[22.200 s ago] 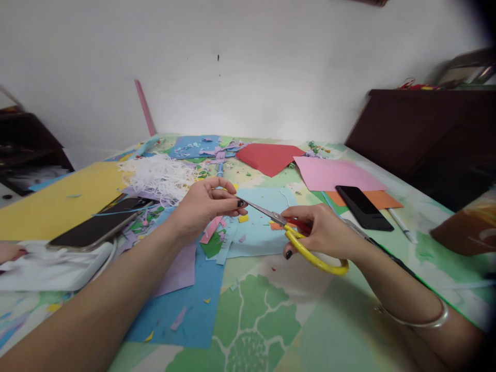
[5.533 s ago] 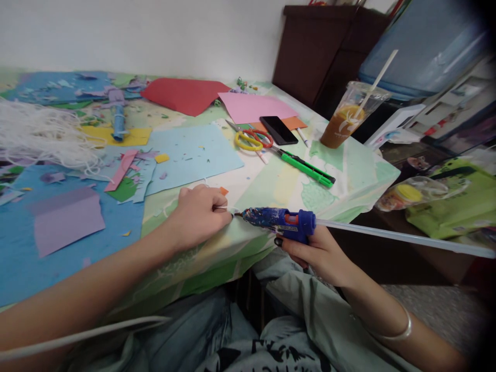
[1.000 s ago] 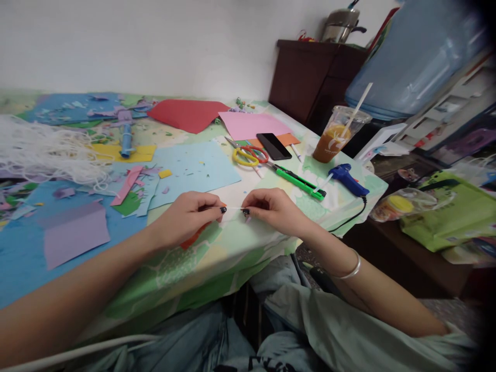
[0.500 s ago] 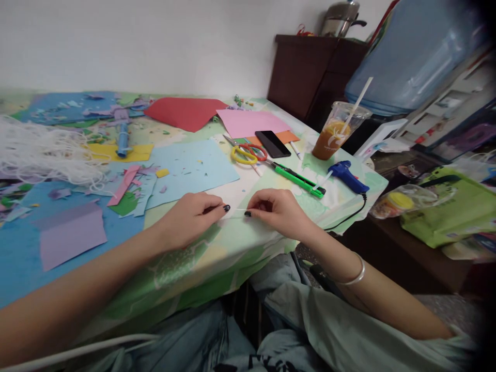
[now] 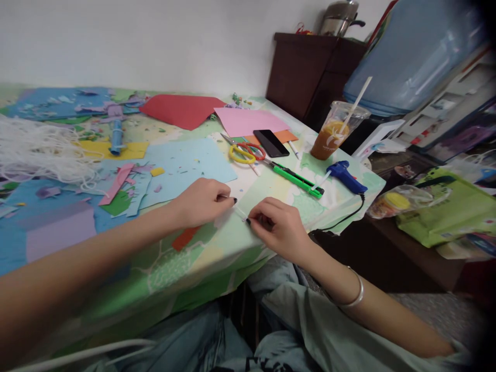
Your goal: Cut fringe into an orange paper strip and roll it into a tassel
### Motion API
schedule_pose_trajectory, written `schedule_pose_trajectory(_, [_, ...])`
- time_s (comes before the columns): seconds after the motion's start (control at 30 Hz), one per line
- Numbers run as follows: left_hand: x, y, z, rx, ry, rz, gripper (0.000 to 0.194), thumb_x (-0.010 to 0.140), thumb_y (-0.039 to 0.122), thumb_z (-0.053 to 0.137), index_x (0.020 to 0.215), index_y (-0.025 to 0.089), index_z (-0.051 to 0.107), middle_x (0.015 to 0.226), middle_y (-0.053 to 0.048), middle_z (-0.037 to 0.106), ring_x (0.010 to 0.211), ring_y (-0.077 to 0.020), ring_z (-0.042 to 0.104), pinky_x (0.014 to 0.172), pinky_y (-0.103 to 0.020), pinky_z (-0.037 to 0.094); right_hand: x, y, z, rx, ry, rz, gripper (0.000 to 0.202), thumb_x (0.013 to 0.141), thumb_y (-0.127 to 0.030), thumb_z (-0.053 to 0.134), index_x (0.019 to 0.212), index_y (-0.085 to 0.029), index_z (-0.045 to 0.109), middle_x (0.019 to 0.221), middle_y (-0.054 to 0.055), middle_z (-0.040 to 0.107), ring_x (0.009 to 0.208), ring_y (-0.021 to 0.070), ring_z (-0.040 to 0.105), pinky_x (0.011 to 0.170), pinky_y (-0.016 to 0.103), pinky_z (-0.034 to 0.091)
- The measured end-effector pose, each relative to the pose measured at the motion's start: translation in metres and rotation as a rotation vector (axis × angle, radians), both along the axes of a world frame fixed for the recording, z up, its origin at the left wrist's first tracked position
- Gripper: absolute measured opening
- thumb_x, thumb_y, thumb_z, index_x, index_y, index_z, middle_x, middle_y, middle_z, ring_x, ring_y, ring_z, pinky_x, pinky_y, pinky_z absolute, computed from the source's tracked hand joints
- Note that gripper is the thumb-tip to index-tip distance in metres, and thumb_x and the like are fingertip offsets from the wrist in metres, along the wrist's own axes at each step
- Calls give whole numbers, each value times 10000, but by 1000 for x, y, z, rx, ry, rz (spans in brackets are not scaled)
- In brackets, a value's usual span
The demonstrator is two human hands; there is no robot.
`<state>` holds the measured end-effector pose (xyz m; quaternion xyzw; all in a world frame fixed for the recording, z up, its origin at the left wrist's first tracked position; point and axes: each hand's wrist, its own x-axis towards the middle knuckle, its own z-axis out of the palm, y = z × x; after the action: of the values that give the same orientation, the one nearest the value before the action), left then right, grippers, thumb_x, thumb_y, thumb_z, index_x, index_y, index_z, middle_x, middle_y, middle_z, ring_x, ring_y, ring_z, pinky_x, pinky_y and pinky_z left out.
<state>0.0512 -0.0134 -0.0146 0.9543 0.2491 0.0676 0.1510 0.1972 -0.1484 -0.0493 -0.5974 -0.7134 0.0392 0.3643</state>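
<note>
Between my two hands a thin white string [image 5: 240, 212] runs taut, just above the table's front part. My left hand [image 5: 205, 202] pinches one end of the span between thumb and finger. My right hand [image 5: 277, 225], a little lower and to the right, is closed on the other end. A small orange-red paper piece [image 5: 185, 238] lies on the patterned tablecloth [image 5: 217, 250] below my left hand. Far left is a heap of white string [image 5: 42, 150].
Scissors [image 5: 248, 152], a phone [image 5: 271, 143], a green cutter [image 5: 296, 180], a blue glue gun [image 5: 346, 176] with its cord and a drink cup [image 5: 333, 132] stand or lie beyond my hands. Coloured paper, such as a light blue sheet [image 5: 189, 165], and scraps cover the left side.
My left hand has moved slightly up and my right hand slightly down and right, so the string now slants. The orange-red piece has come into view below my left hand.
</note>
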Motion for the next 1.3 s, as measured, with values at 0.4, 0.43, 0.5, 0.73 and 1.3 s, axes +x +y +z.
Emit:
schedule_pose_trajectory(0.4, [6, 6, -12, 68, -6, -73, 297, 749, 312, 460, 522, 206, 302, 491, 18, 400, 540, -145, 399, 525, -281, 244, -7, -1, 1, -34, -280, 24, 171, 877, -103, 426, 845, -115, 593, 834, 119, 560, 815, 222, 498, 711, 329, 428])
schedule_pose_trajectory(0.43, [7, 6, -13, 60, -15, -74, 293, 749, 311, 461, 524, 206, 304, 492, 19, 401, 538, -143, 399, 525, -280, 247, -7, -1, 1, -40, -289, 22, 172, 876, -102, 427, 845, -113, 596, 835, 119, 561, 815, 223, 498, 711, 331, 428])
schedule_pose_trajectory(0.5, [7, 7, -13, 37, -37, -67, 287, 746, 310, 467, 528, 206, 311, 493, 23, 402, 532, -138, 395, 525, -277, 253, -8, -1, 2, -49, -288, 10, 165, 867, -97, 440, 835, -113, 600, 822, 112, 562, 806, 220, 504, 701, 326, 427])
schedule_pose_trajectory(0.73, [5, 4, -12, -36, -71, -45, 296, 728, 349, 503, 538, 205, 328, 509, 28, 423, 538, -131, 410, 537, -268, 279, -10, -1, 3, -56, -262, -41, 149, 847, -104, 464, 798, -132, 601, 777, 86, 555, 758, 206, 513, 658, 306, 419])
schedule_pose_trajectory(1.3, [10, 5, -9, -76, 13, -47, 327, 681, 425, 579, 555, 200, 377, 537, 24, 493, 530, -126, 403, 526, -262, 269, -14, -3, 1, -24, -289, -80, 186, 853, -105, 450, 804, -133, 627, 801, 105, 579, 756, 217, 521, 654, 316, 424])
